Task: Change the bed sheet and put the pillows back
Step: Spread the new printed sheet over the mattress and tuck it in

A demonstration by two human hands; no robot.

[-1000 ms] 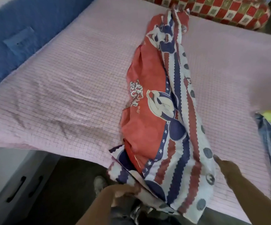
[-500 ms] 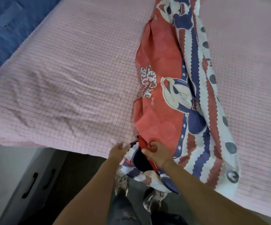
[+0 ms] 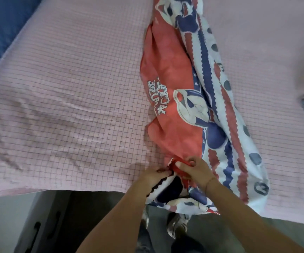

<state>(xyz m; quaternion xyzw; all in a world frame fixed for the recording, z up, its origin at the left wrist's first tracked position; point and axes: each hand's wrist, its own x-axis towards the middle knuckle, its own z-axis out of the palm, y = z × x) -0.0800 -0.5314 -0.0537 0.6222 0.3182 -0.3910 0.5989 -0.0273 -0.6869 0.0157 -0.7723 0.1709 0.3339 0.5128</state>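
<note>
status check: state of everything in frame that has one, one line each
Pink sheet, spread flat, wrinkled at left.
Printed sheet, bunched lengthwise on top, near end hanging over the edge.
Left hand, pinches the printed sheet's near end.
Right hand, grips its red edge.
Drawers, closed.

Both bare forearms enter from the lower edge and converge toward the centre, the left from lower left, the right from lower right. Left hand (image 3: 157,177): back uppermost, fingers curled, pinching a fold of the sheet (image 3: 167,114). Right hand (image 3: 197,171): just beside the left, fingers and thumb curled round a bunched red edge of the same sheet.
</note>
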